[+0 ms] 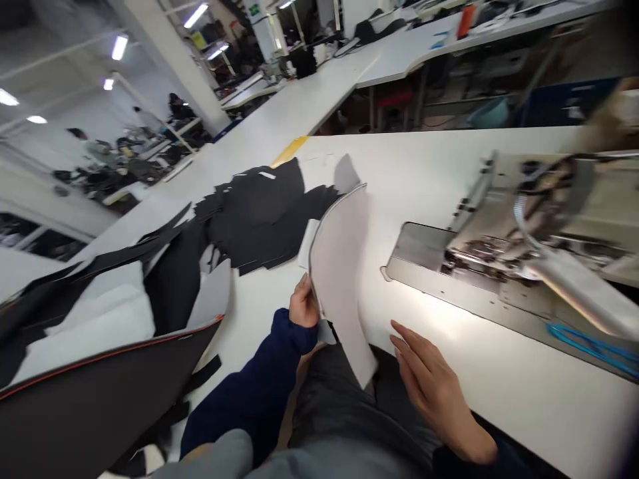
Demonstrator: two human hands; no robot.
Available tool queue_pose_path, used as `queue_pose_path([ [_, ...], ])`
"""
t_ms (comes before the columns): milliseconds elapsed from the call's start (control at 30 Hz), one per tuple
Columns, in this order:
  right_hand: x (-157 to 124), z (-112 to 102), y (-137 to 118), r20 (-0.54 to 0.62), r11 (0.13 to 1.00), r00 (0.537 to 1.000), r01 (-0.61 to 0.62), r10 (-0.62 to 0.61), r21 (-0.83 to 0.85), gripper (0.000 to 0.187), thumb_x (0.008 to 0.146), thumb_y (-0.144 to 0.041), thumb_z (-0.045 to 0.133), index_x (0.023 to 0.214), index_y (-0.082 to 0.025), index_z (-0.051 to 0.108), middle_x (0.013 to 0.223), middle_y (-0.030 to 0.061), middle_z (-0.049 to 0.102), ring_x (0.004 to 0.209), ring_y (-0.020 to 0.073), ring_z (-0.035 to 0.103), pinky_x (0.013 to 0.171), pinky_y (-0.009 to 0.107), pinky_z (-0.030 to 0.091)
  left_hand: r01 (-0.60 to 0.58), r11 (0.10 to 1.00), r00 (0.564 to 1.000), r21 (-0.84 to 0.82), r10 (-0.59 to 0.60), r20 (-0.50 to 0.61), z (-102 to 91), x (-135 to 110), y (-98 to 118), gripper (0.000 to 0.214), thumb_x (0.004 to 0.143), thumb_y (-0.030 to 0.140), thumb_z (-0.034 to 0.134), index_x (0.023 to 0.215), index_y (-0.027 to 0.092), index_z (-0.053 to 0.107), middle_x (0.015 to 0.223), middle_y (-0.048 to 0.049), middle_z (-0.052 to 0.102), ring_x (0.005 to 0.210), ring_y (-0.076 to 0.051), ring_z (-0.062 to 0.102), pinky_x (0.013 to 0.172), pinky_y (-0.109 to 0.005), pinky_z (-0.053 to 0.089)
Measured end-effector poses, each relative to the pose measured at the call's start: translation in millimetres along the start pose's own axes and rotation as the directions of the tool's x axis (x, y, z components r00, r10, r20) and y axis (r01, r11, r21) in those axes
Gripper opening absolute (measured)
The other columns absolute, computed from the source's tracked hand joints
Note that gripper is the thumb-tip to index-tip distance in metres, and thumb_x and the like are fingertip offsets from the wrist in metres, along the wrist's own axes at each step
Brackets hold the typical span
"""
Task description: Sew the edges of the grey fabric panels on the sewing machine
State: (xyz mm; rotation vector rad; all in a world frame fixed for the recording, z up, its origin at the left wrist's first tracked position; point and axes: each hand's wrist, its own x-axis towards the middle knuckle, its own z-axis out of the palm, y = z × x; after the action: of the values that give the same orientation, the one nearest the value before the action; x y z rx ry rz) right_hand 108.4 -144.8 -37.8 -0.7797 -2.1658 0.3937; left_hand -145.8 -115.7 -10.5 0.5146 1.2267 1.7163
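My left hand [303,303] pinches the left edge of a curved pale grey fabric panel [340,266] and holds it up over the front edge of the white table [429,166]. The panel's lower tip hangs down toward my lap. My right hand [433,386] hovers open to the right of that tip, fingers stretched out and together, touching nothing I can make out. Both arms wear dark blue sleeves.
A sewing machine [544,226] with a metal bed plate [424,256] stands at the right, and blue scissors [592,342] lie beside it. A pile of black fabric pieces [259,213] lies behind the panel. More black and white pieces [100,346] are stacked at the left.
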Motion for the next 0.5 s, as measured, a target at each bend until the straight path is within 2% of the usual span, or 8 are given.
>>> queue_pose_path([
  [67, 13.8, 10.1, -3.9, 0.026, 0.998, 0.998, 0.051, -0.052, 0.021, 0.043, 0.090, -0.009, 0.048, 0.132, -0.018, 0.047, 0.137, 0.0130, 0.049, 0.121, 0.0263, 0.050, 0.093, 0.044, 0.050, 0.135, 0.990, 0.987, -0.050, -0.138, -0.081, -30.7, -0.6, 5.8, 0.028, 0.067, 0.039, 0.070, 0.082, 0.016, 0.062, 0.076, -0.0063, 0.067, 0.078, -0.022, 0.063, 0.069, -0.033, 0.052],
  [133, 26.6, 23.2, -8.8, 0.051, 0.993, 0.992, 0.113, -0.114, 0.036, 0.045, 0.090, -0.009, 0.047, 0.134, -0.018, 0.045, 0.139, 0.0129, 0.047, 0.123, 0.0272, 0.048, 0.094, 0.044, 0.049, 0.231, 0.973, 0.966, -0.016, -0.231, -0.115, -58.6, -1.6, 10.6, 0.027, 0.068, 0.035, 0.069, 0.086, 0.016, 0.062, 0.074, -0.0074, 0.066, 0.073, -0.023, 0.063, 0.062, -0.033, 0.052],
  [233, 42.0, 44.5, -18.6, 0.099, 0.979, 0.975, 0.197, -0.200, 0.043, 0.046, 0.090, -0.009, 0.047, 0.135, -0.014, 0.043, 0.140, 0.0140, 0.046, 0.128, 0.0290, 0.044, 0.095, 0.046, 0.048, 0.183, 0.983, 0.970, 0.033, -0.175, -0.168, -87.5, -3.5, 18.8, 0.044, 0.067, 0.041, 0.072, 0.102, 0.020, 0.056, 0.077, -0.0020, 0.063, 0.062, -0.015, 0.060, 0.054, -0.026, 0.050],
  [300, 48.7, 58.0, -25.5, 0.146, 0.968, 0.957, 0.247, -0.249, 0.034, 0.045, 0.091, -0.010, 0.047, 0.135, -0.012, 0.043, 0.140, 0.0145, 0.046, 0.129, 0.0297, 0.042, 0.095, 0.046, 0.048, 0.159, 0.984, 0.974, 0.082, -0.143, -0.174, -97.1, -1.9, 25.8, 0.054, 0.069, 0.057, 0.069, 0.107, 0.023, 0.052, 0.081, 0.0003, 0.060, 0.057, -0.010, 0.055, 0.051, -0.022, 0.047],
  [367, 51.6, 69.9, -31.3, 0.199, 0.955, 0.935, 0.295, -0.293, 0.020, 0.043, 0.091, -0.010, 0.045, 0.134, -0.010, 0.044, 0.141, 0.0143, 0.045, 0.130, 0.0297, 0.041, 0.094, 0.045, 0.049, 0.163, 0.971, 0.979, 0.173, -0.136, -0.155, -101.0, 3.7, 33.0, 0.059, 0.071, 0.071, 0.058, 0.101, 0.021, 0.053, 0.085, -0.0014, 0.058, 0.058, -0.009, 0.053, 0.050, -0.021, 0.045],
  [433, 50.3, 79.8, -34.7, 0.248, 0.943, 0.914, 0.332, -0.322, 0.003, 0.040, 0.091, -0.011, 0.043, 0.132, -0.010, 0.047, 0.142, 0.0134, 0.044, 0.130, 0.0296, 0.041, 0.094, 0.045, 0.049, 0.106, 0.946, 0.987, 0.305, -0.064, -0.147, -102.1, 13.0, 39.1, 0.057, 0.072, 0.073, 0.056, 0.089, 0.018, 0.054, 0.085, -0.0027, 0.057, 0.064, -0.010, 0.054, 0.052, -0.019, 0.045],
  [500, 45.6, 87.1, -35.1, 0.295, 0.937, 0.897, 0.349, -0.329, -0.015, 0.039, 0.091, -0.011, 0.042, 0.130, -0.011, 0.049, 0.143, 0.0123, 0.043, 0.130, 0.0295, 0.041, 0.094, 0.045, 0.049, 0.035, 0.902, 0.992, 0.429, 0.021, -0.125, -102.8, 24.3, 42.4, 0.050, 0.072, 0.064, 0.064, 0.080, 0.016, 0.054, 0.077, -0.0010, 0.055, 0.066, -0.010, 0.052, 0.054, -0.018, 0.042],
])
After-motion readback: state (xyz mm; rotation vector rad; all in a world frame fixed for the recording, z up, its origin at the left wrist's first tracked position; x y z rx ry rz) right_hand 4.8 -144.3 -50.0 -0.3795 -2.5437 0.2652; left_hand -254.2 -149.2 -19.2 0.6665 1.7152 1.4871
